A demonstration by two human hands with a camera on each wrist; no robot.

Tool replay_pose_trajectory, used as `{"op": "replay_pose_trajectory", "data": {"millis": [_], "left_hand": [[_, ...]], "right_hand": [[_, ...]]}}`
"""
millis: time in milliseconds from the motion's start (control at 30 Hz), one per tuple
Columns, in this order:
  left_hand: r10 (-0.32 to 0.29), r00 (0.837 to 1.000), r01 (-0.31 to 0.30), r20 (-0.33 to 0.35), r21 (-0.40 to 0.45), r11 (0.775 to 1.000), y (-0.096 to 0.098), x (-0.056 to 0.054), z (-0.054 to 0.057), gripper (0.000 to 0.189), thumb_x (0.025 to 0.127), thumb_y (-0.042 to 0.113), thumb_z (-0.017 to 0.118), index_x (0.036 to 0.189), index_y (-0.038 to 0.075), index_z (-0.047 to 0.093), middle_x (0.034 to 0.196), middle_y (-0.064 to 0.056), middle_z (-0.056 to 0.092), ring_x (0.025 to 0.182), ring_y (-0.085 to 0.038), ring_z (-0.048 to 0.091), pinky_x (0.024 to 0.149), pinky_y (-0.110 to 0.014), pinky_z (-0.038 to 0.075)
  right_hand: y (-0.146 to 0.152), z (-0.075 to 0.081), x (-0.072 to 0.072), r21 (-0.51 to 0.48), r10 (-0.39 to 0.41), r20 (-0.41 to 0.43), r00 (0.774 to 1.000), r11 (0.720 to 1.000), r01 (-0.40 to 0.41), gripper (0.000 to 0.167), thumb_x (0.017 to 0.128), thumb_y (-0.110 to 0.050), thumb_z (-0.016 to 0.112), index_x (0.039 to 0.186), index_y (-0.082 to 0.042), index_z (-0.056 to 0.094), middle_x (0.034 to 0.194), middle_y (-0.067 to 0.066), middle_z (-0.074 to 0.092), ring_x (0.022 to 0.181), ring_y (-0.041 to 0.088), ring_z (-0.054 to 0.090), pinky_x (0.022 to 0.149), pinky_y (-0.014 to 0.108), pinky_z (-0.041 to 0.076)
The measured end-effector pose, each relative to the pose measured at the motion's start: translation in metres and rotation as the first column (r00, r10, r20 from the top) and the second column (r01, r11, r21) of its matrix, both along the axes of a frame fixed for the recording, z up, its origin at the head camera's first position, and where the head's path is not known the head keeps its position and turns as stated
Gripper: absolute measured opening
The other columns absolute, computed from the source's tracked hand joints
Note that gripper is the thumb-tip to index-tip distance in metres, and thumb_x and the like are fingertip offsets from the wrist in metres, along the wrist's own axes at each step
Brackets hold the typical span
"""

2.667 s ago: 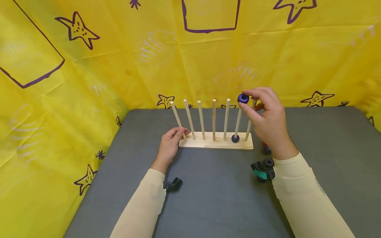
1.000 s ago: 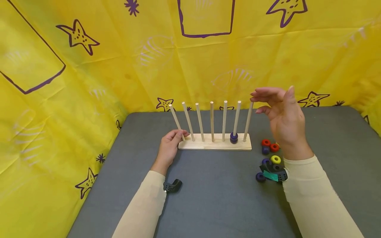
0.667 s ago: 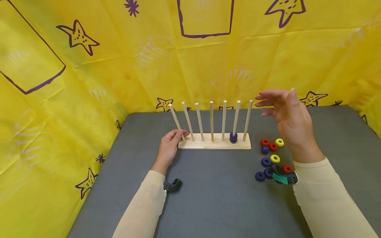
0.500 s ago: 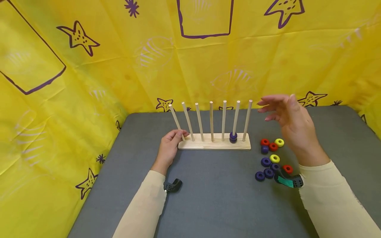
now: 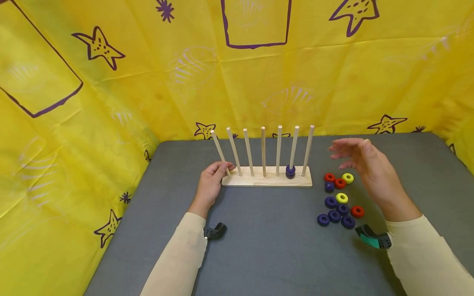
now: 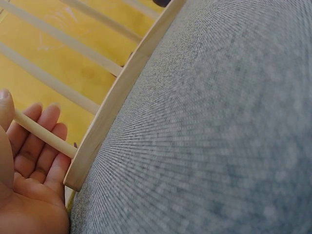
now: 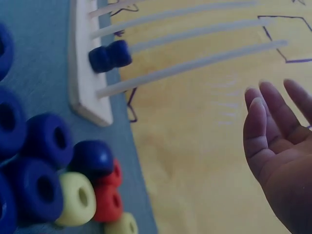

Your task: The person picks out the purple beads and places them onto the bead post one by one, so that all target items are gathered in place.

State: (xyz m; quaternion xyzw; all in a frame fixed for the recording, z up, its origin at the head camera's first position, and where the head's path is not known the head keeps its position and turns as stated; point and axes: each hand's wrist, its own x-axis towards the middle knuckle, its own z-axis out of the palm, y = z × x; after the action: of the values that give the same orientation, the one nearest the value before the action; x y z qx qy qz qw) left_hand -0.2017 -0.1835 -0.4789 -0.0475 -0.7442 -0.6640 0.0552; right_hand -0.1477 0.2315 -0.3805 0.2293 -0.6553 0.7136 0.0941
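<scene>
A wooden stand [image 5: 266,181] with a row of upright pegs sits on the table. My left hand [image 5: 211,183] holds the leftmost peg [image 5: 217,146] low down, near the base. In the left wrist view the fingers [image 6: 36,146] of that hand lie behind the peg [image 6: 46,132], the thumb in front. Two dark blue beads [image 5: 290,172] are stacked at the bottom of the second peg from the right. My right hand [image 5: 364,166] hovers to the right of the stand, fingers loosely bent and holding nothing. Loose blue beads [image 5: 334,216] lie on the table below it.
Red beads [image 5: 357,211] and yellow beads [image 5: 342,198] lie among the blue ones, right of the stand. A yellow patterned cloth [image 5: 237,82] hangs behind and to the left of the grey table [image 5: 266,246]. A dark wrist mount [image 5: 374,238] juts from the right sleeve.
A second blue bead has gone from my right hand onto the second peg from the right. The right hand then opened and moved right and down. The left hand stays put.
</scene>
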Motion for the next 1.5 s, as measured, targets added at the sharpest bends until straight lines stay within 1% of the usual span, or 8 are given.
{"op": "replay_pose_trajectory", "data": {"millis": [267,500,733,933,1033,1267,1400,1500], "left_hand": [[0.005,1.0,-0.005,0.008,-0.004,1.0,0.003,0.0,-0.001,0.035,0.114,0.03,0.064,0.12,-0.002,0.077,0.115,-0.014,0.079,0.116,-0.026,0.07,0.104,-0.043,0.052],[-0.008,1.0,0.008,0.005,0.006,1.0,0.004,-0.003,-0.005,0.035,0.113,0.032,0.065,0.119,0.0,0.077,0.115,-0.014,0.079,0.116,-0.027,0.071,0.104,-0.042,0.052],[-0.009,1.0,0.009,-0.006,0.001,1.0,0.004,-0.003,-0.005,0.035,0.113,0.032,0.064,0.119,0.0,0.077,0.115,-0.014,0.079,0.115,-0.026,0.071,0.105,-0.044,0.052],[-0.004,1.0,0.004,-0.011,-0.007,1.0,0.003,-0.003,-0.005,0.036,0.113,0.033,0.064,0.119,0.0,0.077,0.114,-0.014,0.079,0.115,-0.025,0.07,0.105,-0.046,0.051],[-0.001,1.0,0.001,-0.003,-0.013,1.0,0.002,-0.002,-0.004,0.037,0.113,0.034,0.064,0.12,0.0,0.077,0.115,-0.014,0.079,0.116,-0.025,0.07,0.105,-0.046,0.051],[0.002,1.0,-0.002,0.011,-0.013,1.0,0.0,-0.003,-0.005,0.036,0.112,0.034,0.064,0.12,0.002,0.078,0.116,-0.012,0.079,0.117,-0.024,0.07,0.106,-0.045,0.051],[-0.001,1.0,0.001,0.006,-0.003,1.0,-0.001,-0.003,-0.005,0.036,0.112,0.034,0.064,0.119,0.001,0.077,0.116,-0.014,0.079,0.117,-0.025,0.07,0.106,-0.046,0.052],[0.005,1.0,-0.005,0.006,0.0,1.0,-0.001,-0.003,-0.004,0.036,0.113,0.033,0.064,0.119,0.0,0.077,0.116,-0.015,0.078,0.117,-0.026,0.07,0.105,-0.046,0.052]], "right_hand": [[0.009,-0.02,0.007,0.128,-0.05,0.049,0.998,0.991,0.043,0.059,0.122,-0.035,0.028,0.142,0.011,0.06,0.131,0.019,0.069,0.112,0.027,0.065,0.087,0.028,0.051],[0.019,-0.039,0.01,0.364,-0.082,0.039,0.996,0.929,0.063,0.054,0.122,-0.025,0.02,0.146,0.002,0.06,0.135,0.001,0.07,0.114,0.019,0.064,0.089,0.024,0.052],[0.022,-0.057,0.013,0.421,-0.082,0.061,0.995,0.906,0.049,0.044,0.122,-0.017,0.027,0.145,-0.003,0.062,0.134,-0.002,0.069,0.116,0.017,0.065,0.089,0.022,0.053],[0.02,-0.069,0.011,0.447,-0.122,0.091,0.988,0.892,0.069,0.04,0.121,-0.017,0.036,0.142,0.008,0.058,0.131,-0.005,0.07,0.113,0.012,0.064,0.089,0.018,0.052],[0.02,-0.073,0.011,0.474,-0.141,0.101,0.985,0.877,0.077,0.037,0.12,-0.016,0.041,0.142,0.007,0.06,0.129,0.0,0.071,0.112,0.01,0.064,0.09,0.016,0.051],[0.02,-0.081,0.012,0.586,-0.204,0.122,0.971,0.805,0.095,0.032,0.114,-0.021,0.061,0.141,-0.003,0.065,0.131,0.014,0.069,0.108,0.008,0.061,0.087,0.015,0.046],[0.017,-0.086,0.008,0.631,-0.217,0.057,0.974,0.764,0.133,0.034,0.104,-0.012,0.078,0.135,-0.003,0.068,0.125,0.015,0.072,0.102,0.019,0.062,0.081,0.016,0.049],[0.015,-0.088,0.005,0.672,-0.213,-0.013,0.977,0.722,0.166,0.034,0.099,-0.005,0.082,0.131,-0.002,0.07,0.121,0.014,0.072,0.101,0.025,0.062,0.079,0.017,0.049]]}}
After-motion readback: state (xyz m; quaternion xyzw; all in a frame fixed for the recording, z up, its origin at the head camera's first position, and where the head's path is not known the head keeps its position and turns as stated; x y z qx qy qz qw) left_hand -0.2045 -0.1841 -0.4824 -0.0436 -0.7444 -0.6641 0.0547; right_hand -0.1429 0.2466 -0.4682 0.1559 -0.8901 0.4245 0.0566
